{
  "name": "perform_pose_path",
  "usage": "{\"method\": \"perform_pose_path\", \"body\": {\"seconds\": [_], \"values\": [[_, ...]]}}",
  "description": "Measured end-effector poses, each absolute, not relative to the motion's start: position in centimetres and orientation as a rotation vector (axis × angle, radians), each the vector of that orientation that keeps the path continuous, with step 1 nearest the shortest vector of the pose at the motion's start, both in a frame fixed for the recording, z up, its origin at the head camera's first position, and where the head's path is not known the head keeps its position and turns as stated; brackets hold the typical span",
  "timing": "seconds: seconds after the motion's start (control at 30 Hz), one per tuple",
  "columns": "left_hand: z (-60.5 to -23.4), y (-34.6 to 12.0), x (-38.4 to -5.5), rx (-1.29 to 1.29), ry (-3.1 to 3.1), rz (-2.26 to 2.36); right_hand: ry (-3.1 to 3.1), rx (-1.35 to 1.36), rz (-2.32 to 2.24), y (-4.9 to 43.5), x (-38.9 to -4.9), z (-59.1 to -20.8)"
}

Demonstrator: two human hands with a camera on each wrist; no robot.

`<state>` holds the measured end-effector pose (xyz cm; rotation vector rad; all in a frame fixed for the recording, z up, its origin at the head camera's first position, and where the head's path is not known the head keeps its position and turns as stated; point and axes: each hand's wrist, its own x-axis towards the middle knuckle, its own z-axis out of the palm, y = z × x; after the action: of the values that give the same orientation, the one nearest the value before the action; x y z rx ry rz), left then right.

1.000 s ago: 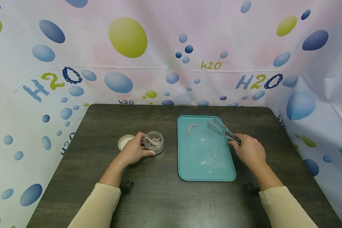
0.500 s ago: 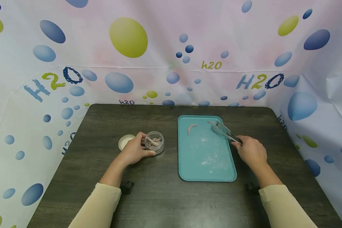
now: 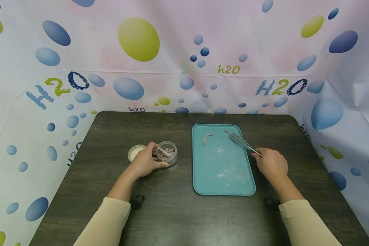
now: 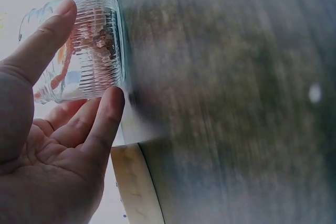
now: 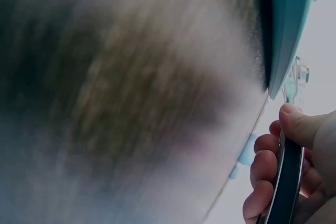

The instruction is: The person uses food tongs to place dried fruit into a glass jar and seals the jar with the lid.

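Observation:
In the head view my left hand [image 3: 144, 160] grips the side of a small clear glass jar [image 3: 166, 153] that holds several pinkish-brown strips. The left wrist view shows the jar's ribbed wall [image 4: 97, 51] between thumb and fingers. My right hand [image 3: 272, 164] holds metal tongs [image 3: 241, 140] by their dark handle [image 5: 287, 182], the head over the far right of a turquoise tray [image 3: 222, 160]. A short pinkish strip [image 3: 227, 131] lies at the tongs' tip; whether they touch is unclear. Another curved strip [image 3: 206, 138] rests farther left on the tray.
A round pale lid [image 3: 135, 152] lies on the dark wooden table [image 3: 172, 215], partly behind my left hand. Whitish smears mark the tray's surface. Behind the table hangs a white curtain [image 3: 172, 44] with blue and green dots.
The tongs have drawn back slightly to the right, off the short strip. Their two arms, seen spread before, now appear as one. My left hand and the jar stay put.

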<state>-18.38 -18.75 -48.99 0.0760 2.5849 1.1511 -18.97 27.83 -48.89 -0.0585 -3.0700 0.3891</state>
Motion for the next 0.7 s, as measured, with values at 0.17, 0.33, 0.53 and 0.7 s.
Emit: {"method": "perform_pose_path", "body": {"seconds": [0.17, 0.33, 0.53, 0.7], "values": [[-48.97, -18.77, -18.36, 0.076, 2.587, 1.159, -3.056, -0.054, 0.369, 28.07, -18.89, -49.03], [-48.99, -18.74, -18.35, 0.081, 2.586, 1.158, -3.057, -0.068, 0.37, 28.18, -18.9, -49.02], [-48.95, -18.72, -18.31, 0.08, 2.585, 1.15, -3.085, -0.105, 0.401, 28.42, -18.81, -48.85], [-48.88, -18.8, -18.29, 0.073, 2.591, 1.14, -3.072, -0.119, 0.415, 28.51, -18.71, -48.88]]}}
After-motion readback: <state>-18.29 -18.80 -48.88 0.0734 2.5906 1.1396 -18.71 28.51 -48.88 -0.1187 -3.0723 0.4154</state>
